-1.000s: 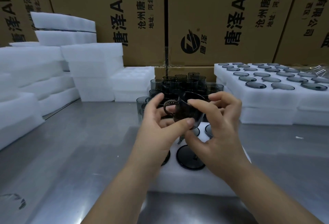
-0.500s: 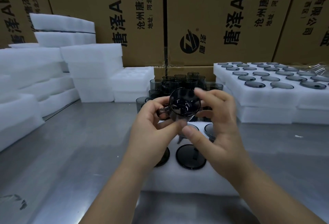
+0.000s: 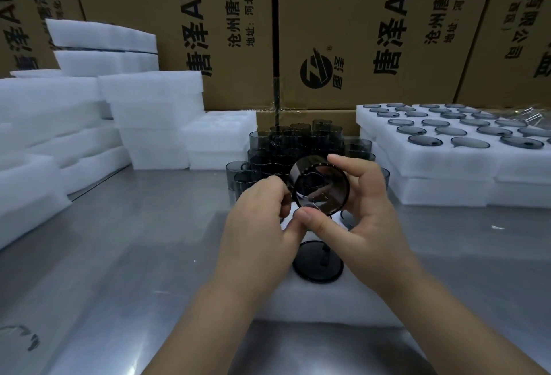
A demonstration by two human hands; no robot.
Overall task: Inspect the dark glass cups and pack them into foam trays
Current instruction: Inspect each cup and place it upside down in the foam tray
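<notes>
while you're holding the dark glass cup point(image 3: 320, 185) up in front of you, both hands are working on it. your right hand point(image 3: 366, 210) is pinching it, forefinger lying over the top of the rim and thumb pressing in from below. your left hand point(image 3: 259, 225) is curling its fingers against the cup's left edge and gripping it there. the cup is turned on its side in the air, one round end facing you and light glinting across the glass.

it's hovering above the foam tray point(image 3: 298, 300), which is sitting on the steel surface point(image 3: 119, 255) under your wrists. another cup point(image 3: 317, 261) is sitting down in a pocket of that tray, just below your thumbs, only its dark round top showing.

behind your hands the loose cups point(image 3: 298, 142) are standing upright in a tight cluster on the surface. off to your right the filled trays point(image 3: 447, 162) are lying stacked, grey rounds showing in rows across the top one. on your left the white foam stacks point(image 3: 149, 106) are piling up high, and the cardboard boxes point(image 3: 357, 31) with black lettering are walling off the back.
</notes>
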